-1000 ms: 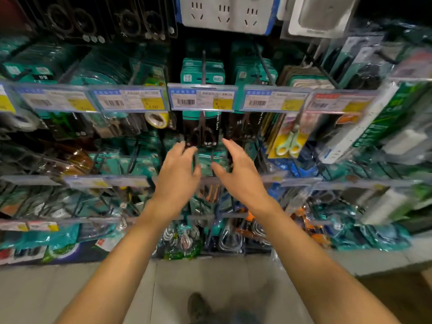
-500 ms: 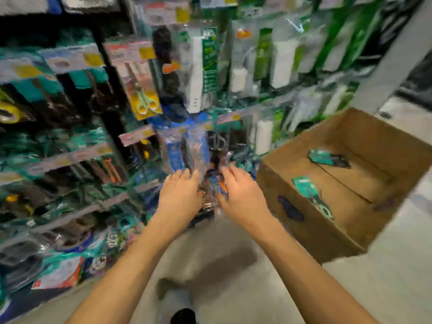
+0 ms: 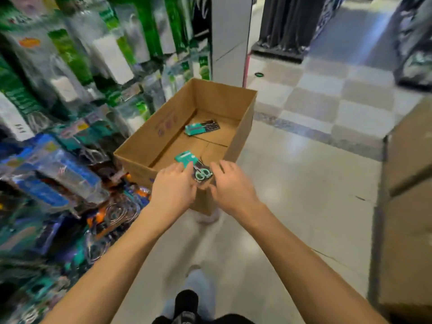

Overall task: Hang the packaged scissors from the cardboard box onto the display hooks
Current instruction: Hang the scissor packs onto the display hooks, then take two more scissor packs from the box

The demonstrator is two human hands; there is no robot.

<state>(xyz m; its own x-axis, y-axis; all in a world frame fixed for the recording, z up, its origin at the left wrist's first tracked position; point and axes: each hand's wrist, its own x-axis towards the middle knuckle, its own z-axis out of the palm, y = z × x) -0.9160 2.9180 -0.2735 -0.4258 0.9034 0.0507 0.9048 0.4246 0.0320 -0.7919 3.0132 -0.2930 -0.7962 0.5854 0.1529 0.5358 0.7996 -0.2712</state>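
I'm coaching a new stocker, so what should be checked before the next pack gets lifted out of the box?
1. Packs left in the cardboard box: ok, two.
2. Near scissors pack within reach: ok, between both hands.
3. Left hand on it: ok, fingers touch its edge.
4. Right hand gripping: cannot tell, fingers spread beside it.
5. Far scissors pack out of the way: ok, apart.
6. Free display hook: cannot tell, rack blurred.

Bright overhead light glares off the floor (image 3: 292, 164) — edges smeared, warped.
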